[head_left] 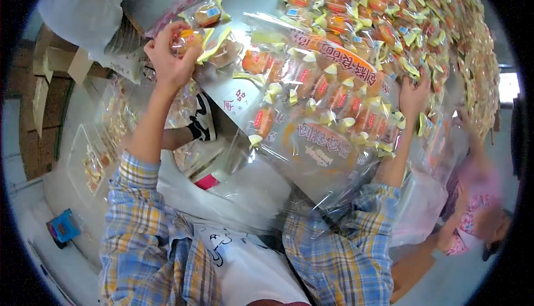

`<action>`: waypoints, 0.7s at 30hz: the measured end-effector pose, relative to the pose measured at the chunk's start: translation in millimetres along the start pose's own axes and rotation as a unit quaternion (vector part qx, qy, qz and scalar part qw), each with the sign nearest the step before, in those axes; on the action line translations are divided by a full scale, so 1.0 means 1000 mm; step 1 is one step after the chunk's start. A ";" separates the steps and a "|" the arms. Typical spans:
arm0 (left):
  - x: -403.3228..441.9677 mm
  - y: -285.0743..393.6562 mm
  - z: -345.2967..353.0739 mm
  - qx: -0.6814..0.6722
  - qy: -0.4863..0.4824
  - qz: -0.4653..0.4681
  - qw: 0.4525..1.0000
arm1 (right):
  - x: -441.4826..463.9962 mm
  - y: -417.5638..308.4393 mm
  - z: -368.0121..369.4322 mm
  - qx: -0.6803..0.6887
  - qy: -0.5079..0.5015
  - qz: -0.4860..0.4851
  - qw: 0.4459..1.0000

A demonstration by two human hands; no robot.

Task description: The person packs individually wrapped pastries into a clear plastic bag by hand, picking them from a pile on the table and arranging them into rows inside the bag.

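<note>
My left hand is closed round a small wrapped cake at the upper left of the table. Two more wrapped cakes lie beside it, one of them just above. Between my hands a large clear printed bag lies flat on the metal table, with several wrapped cakes in rows in its upper part. At the right end of those rows, my right hand is by the edge of the cake pile, fingers bent at a yellow-ended wrapper; its grip is partly hidden.
A big pile of wrapped cakes fills the back and right. Another person is at the right. Bags of wrapped pieces are on the floor at left, near cardboard boxes and a blue object.
</note>
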State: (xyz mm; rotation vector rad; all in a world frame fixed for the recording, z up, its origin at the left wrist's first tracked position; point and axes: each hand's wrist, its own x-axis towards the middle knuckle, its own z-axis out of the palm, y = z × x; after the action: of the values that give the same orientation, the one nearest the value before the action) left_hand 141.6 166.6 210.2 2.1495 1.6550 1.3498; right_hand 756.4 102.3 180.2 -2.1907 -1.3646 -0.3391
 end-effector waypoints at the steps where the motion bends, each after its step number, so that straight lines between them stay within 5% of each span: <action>1: 0.002 -0.006 0.001 -0.048 -0.004 -0.038 0.998 | -0.002 0.002 0.003 -0.003 0.021 0.010 1.000; 6: 0.016 0.004 -0.002 -0.245 -0.020 -0.143 0.959 | -0.003 -0.013 0.001 -0.001 0.040 0.048 0.998; 10: 0.026 -0.005 -0.006 -0.233 -0.088 -0.085 0.965 | -0.006 -0.015 0.002 0.017 0.054 0.056 0.997; 14: 0.040 -0.002 0.000 -0.011 -0.079 -0.014 0.997 | -0.005 -0.012 0.005 0.036 0.077 0.029 0.996; 15: 0.046 -0.004 -0.003 0.019 -0.161 -0.028 0.986 | -0.005 -0.013 0.005 0.044 0.069 0.038 0.996; 19: 0.045 -0.003 0.019 0.109 -0.129 -0.023 0.985 | -0.003 -0.002 0.014 0.039 0.080 0.013 0.996; 21: 0.050 0.001 0.014 0.090 -0.203 -0.039 0.974 | -0.001 -0.005 0.013 0.042 0.081 0.006 0.996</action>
State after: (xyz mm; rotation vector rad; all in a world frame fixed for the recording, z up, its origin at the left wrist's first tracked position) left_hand 152.7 212.6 230.8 2.2343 1.7196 0.6974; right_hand 750.6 110.6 170.5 -2.0543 -1.2537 -0.4375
